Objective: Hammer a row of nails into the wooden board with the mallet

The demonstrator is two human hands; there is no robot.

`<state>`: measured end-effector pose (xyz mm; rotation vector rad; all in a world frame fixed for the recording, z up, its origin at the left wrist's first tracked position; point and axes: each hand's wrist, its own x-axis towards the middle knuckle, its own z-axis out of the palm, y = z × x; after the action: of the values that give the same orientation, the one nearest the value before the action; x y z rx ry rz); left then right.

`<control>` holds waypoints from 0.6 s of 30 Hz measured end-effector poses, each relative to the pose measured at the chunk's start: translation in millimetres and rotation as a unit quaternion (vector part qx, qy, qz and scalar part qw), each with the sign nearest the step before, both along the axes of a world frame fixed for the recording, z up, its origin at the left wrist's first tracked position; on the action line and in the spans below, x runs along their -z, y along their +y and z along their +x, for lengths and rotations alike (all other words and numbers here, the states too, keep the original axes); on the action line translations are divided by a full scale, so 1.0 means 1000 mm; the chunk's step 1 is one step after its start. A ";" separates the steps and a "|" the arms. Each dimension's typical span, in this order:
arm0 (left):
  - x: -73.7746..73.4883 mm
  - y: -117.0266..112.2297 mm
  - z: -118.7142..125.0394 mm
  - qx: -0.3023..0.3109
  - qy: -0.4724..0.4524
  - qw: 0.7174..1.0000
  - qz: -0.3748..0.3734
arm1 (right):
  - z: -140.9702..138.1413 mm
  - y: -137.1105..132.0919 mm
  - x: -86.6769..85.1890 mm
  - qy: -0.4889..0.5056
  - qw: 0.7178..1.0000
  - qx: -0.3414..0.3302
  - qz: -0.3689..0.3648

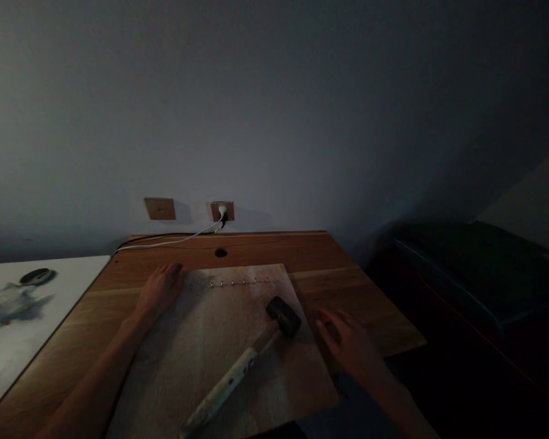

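A pale wooden board [210,341] lies on a brown wooden desk [338,268]. A mallet [251,356] with a black head and a light handle rests diagonally on the board. A short row of small nails [233,283] stands near the board's far edge. My left hand [161,291] lies flat with its fingers stretched out at the board's far left corner. My right hand [348,341] hovers open at the board's right edge, a little right of the mallet head, holding nothing.
A white cable [174,241] runs from a wall socket [222,211] across the back of the desk, near a round hole [221,252]. A white surface [22,317] with a dark round object adjoins the desk on the left. Dark furniture [476,274] stands to the right.
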<state>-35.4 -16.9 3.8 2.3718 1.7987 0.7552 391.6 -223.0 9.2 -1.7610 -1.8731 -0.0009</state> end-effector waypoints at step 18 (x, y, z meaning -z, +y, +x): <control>0.012 -0.001 -0.006 0.201 -0.131 0.969 -0.056 | -0.066 0.176 0.027 0.116 0.986 -0.116 0.019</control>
<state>-41.4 -17.6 -8.2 2.3213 1.1746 0.8347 325.1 -46.6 -18.1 -1.4404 -1.8807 0.2455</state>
